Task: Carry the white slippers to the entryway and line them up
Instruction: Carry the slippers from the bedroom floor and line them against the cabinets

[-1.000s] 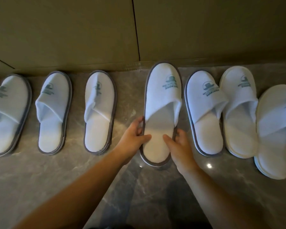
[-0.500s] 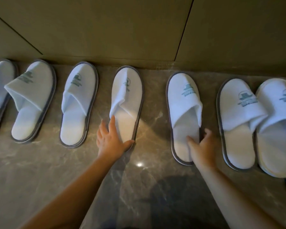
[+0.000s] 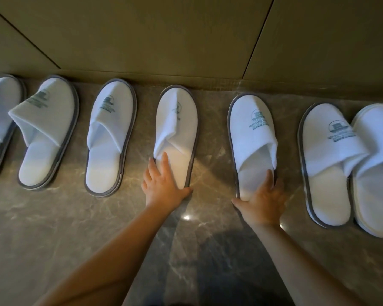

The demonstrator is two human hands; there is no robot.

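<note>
1. The floor (image 3: 53, 228) is polished grey-brown marble with pale veins running through it.
2. A small bright glare spot (image 3: 186, 217) from a light shines on the stone.
3. Along the far edge stands an olive-tan panelled wall (image 3: 164, 34), smooth, cut by thin dark seams (image 3: 259, 36).

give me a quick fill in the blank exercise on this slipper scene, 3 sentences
1. The left hand rests on the heel of a slipper trimmed in ____.
2. The slippers' toes point toward the ____.
3. At far right, the cream-edged slipper ____ the grey-edged slipper beside it.

Missing words: grey; wall; overlaps
</note>
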